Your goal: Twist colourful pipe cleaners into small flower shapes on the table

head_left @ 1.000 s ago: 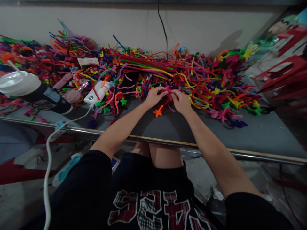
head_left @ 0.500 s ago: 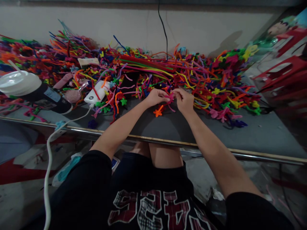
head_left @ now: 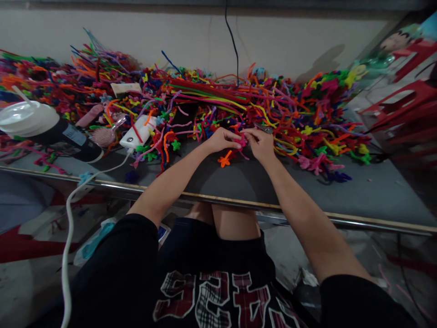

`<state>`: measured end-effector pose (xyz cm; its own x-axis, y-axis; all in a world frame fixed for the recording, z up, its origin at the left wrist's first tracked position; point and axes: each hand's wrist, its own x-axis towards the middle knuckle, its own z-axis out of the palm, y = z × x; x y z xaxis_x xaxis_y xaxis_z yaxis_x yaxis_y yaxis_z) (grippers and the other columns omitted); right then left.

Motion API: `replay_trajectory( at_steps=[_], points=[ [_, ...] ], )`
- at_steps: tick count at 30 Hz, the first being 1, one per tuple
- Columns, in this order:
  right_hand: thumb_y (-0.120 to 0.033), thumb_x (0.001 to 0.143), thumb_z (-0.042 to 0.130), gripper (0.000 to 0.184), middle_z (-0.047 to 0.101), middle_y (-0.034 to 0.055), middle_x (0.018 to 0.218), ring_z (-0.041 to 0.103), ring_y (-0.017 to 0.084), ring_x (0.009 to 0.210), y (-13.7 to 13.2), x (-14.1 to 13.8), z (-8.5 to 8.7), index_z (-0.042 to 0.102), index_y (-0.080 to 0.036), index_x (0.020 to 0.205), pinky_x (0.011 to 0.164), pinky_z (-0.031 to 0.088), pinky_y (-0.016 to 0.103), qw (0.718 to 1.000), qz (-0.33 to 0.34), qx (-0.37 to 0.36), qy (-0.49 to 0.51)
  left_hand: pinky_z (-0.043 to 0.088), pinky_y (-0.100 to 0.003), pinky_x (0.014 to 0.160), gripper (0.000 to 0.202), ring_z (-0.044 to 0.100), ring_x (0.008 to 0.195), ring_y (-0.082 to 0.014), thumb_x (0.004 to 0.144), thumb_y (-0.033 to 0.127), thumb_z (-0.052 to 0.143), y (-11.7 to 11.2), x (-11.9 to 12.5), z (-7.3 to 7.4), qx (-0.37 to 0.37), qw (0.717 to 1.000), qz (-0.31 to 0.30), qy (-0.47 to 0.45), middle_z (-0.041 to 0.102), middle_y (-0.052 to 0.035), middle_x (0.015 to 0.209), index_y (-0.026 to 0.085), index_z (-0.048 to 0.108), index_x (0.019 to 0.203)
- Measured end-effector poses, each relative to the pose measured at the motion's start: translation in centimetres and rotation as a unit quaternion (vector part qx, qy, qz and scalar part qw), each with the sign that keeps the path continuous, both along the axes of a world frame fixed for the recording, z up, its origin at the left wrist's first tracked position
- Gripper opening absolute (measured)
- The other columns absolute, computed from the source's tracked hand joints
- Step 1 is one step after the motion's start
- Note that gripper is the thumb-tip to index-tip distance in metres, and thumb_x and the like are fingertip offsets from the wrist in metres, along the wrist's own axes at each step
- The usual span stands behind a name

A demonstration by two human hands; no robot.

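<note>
The grey table (head_left: 341, 196) bears what look like heaped pipe cleaners (head_left: 211, 94).

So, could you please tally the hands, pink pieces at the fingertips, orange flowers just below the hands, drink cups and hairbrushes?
Hands: 2 (left hand, right hand)
Pink piece at the fingertips: 1 that I can make out
Orange flower: 1
Drink cup: 1
Hairbrush: 1
Total: 6

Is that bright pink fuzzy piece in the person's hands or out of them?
In them: the pink piece shows between the left hand and the right hand, at their fingertips.
</note>
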<state>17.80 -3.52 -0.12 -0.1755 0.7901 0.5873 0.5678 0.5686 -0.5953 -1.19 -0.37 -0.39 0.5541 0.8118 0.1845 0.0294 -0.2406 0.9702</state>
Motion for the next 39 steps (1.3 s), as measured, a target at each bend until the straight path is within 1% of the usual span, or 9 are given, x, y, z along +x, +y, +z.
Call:
replay_trajectory(
  at_steps=[5,9,12,17,25,28,32,34,39],
  points=[
    [-0.056,0.092,0.046,0.043,0.075,0.0045,0.094,0.070,0.021,0.090,0.31,0.07,-0.20,0.074,-0.024,0.098,0.084,0.053,0.035,0.999,0.018,-0.028,-0.005,0.051,-0.023,0.064,0.031,0.064,0.063,-0.0100,0.058,0.022,0.083,-0.32,0.33,0.08,0.004,1.000,-0.009,0.005,0.072,-0.0031,0.071,0.012,0.075,0.086],
    [-0.056,0.090,0.047,0.044,0.075,0.0055,0.091,0.070,0.022,0.088,0.59,0.05,-0.60,0.075,-0.021,0.092,0.082,0.052,0.034,0.999,0.022,-0.043,-0.016,0.051,-0.025,0.065,0.030,0.063,0.064,-0.0099,0.057,0.022,0.083,-0.56,0.61,0.12,-0.003,1.000,-0.003,0.002,0.069,-0.0040,0.070,0.009,0.068,0.078],
    [-0.051,0.091,0.048,0.041,0.073,0.0054,0.082,0.069,0.021,0.081,0.64,0.00,-0.80,0.074,-0.019,0.090,0.074,0.051,0.031,0.998,0.028,-0.058,-0.022,0.050,-0.024,0.065,0.031,0.063,0.064,-0.0097,0.057,0.024,0.083,-0.42,0.74,-0.15,0.008,1.000,0.021,-0.005,0.066,-0.0019,0.068,0.010,0.061,0.076],
    [-0.037,0.093,0.042,0.037,0.065,0.0042,0.068,0.062,0.017,0.068,0.45,-0.10,-0.74,0.071,-0.016,0.085,0.064,0.046,0.029,0.995,0.050,-0.078,-0.041,0.048,-0.023,0.063,0.041,0.062,0.063,-0.0098,0.057,0.027,0.083,0.06,0.74,-0.64,0.061,0.997,0.052,-0.007,0.063,0.0024,0.065,0.013,0.057,0.086],
    [-0.027,0.090,0.039,0.034,0.066,0.0034,0.073,0.063,0.020,0.076,0.42,-0.21,-0.87,0.069,-0.020,0.104,0.071,0.050,0.033,0.992,0.081,-0.082,-0.048,0.046,-0.024,0.062,0.042,0.058,0.059,-0.0094,0.055,0.025,0.084,0.09,0.68,-0.49,0.064,0.992,0.107,-0.012,0.062,0.0035,0.062,0.015,0.061,0.088],
    [-0.024,0.089,0.041,0.031,0.065,0.0024,0.071,0.062,0.019,0.075,0.46,-0.16,-0.69,0.070,-0.019,0.097,0.070,0.049,0.032,0.991,0.081,-0.085,-0.067,0.048,-0.025,0.065,0.036,0.059,0.062,-0.0098,0.058,0.024,0.082,0.02,0.64,-0.29,0.071,0.991,0.112,-0.010,0.064,0.0019,0.064,0.014,0.065,0.088],
    [-0.025,0.089,0.044,0.028,0.065,0.0015,0.067,0.060,0.018,0.068,0.37,-0.15,-0.29,0.067,-0.019,0.075,0.067,0.048,0.030,0.990,0.073,-0.080,-0.096,0.051,-0.026,0.070,0.026,0.062,0.065,-0.0104,0.062,0.023,0.080,-0.02,0.56,-0.10,0.084,0.990,0.111,-0.004,0.069,-0.0010,0.070,0.014,0.072,0.085],
    [-0.025,0.089,0.045,0.027,0.067,0.0018,0.068,0.062,0.018,0.068,0.30,-0.22,-0.22,0.067,-0.020,0.072,0.067,0.048,0.031,0.990,0.066,-0.072,-0.099,0.052,-0.025,0.070,0.023,0.063,0.066,-0.0106,0.063,0.024,0.079,0.02,0.54,-0.18,0.089,0.989,0.119,-0.002,0.071,-0.0017,0.073,0.015,0.074,0.084],
    [-0.026,0.087,0.051,0.023,0.075,0.0052,0.085,0.068,0.021,0.079,0.33,-0.41,-0.59,0.073,-0.019,0.092,0.077,0.053,0.036,0.997,0.029,-0.056,-0.054,0.052,-0.026,0.070,0.020,0.064,0.068,-0.0114,0.067,0.028,0.077,0.29,0.58,-0.73,0.091,0.986,0.136,-0.023,0.073,-0.0028,0.076,0.016,0.075,0.083]
  ],
)
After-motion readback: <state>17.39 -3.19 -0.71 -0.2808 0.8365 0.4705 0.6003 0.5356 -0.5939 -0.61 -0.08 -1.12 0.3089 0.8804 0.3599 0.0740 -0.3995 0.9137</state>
